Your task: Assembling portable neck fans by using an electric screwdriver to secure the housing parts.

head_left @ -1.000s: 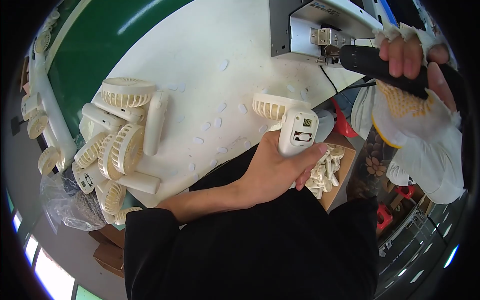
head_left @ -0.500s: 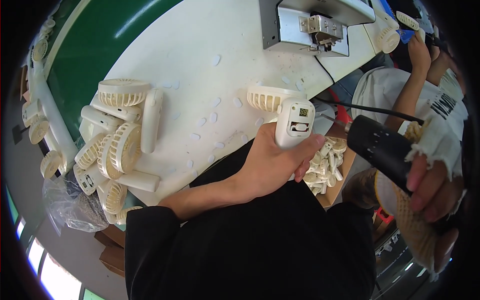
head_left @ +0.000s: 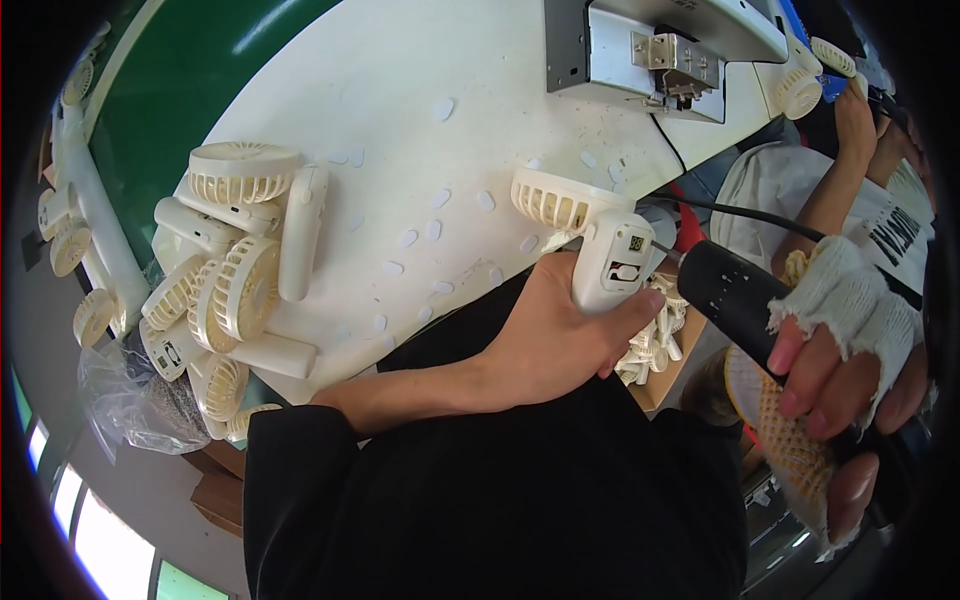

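Observation:
My left hand [head_left: 555,340] grips the handle of a cream hand-held fan [head_left: 608,258] at the near edge of the white table [head_left: 400,110]. The fan's round head rests on the tabletop. My right hand [head_left: 845,345] wears a white fingerless knit glove and holds a black power screwdriver [head_left: 728,290]. The tool's tip points toward the fan handle, a short way to its right. A black cable runs from the tool up toward the table.
A pile of several cream fans [head_left: 235,275] lies at the table's left. Small white oval pieces [head_left: 440,200] dot the tabletop. A grey metal machine [head_left: 650,50] stands at the back. A box of small white parts [head_left: 655,335] sits below the fan. Another person's arm [head_left: 850,150] is upper right.
My right hand brought the black screwdriver down from the upper right to beside the fan handle. My left hand kept its hold on the fan, shifting it slightly.

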Motion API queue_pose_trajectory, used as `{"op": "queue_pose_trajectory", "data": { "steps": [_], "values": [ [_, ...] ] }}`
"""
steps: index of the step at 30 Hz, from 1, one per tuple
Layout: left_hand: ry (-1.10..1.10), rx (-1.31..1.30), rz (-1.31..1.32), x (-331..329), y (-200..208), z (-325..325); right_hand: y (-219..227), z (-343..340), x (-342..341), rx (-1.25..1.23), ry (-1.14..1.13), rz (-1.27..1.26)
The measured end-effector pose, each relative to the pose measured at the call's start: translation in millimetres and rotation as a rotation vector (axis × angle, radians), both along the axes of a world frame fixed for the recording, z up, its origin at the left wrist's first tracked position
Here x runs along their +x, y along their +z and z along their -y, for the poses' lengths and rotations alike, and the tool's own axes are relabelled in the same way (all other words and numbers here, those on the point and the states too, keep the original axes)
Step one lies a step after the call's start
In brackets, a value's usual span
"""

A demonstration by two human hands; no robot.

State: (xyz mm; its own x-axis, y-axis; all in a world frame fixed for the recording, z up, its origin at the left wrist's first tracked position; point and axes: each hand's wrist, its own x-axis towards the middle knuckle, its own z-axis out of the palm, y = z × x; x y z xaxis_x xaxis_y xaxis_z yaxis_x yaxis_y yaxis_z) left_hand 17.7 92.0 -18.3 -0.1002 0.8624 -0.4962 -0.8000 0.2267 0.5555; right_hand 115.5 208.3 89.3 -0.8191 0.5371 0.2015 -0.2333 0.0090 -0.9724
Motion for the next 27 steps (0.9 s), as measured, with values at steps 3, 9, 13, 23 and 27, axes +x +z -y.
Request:
{"op": "queue_pose_trajectory", "data": {
  "steps": [3,9,13,23,27],
  "values": [
    [0.014,0.015,0.010,4.6,-3.3,1.9,-4.6,2.0,-7.1,0.032,-0.014,-0.028],
    [-0.007,-0.041,0.085,-7.9,7.7,14.6,12.8,-8.9,6.8,-0.097,0.128,-0.056],
    [0.192,-0.100,-0.301,-31.6,23.4,33.1,9.4,-26.5,33.9,-0.070,0.080,-0.172],
    [0.139,-0.926,-2.073,-84.8,42.0,61.2,-21.9,-50.5,36.3,-0.166,0.188,-0.233],
    [-0.185,-1.225,-2.027,-70.5,28.6,88.8,-32.7,-63.4,30.9,-0.174,0.206,-0.253]
  ]
}}
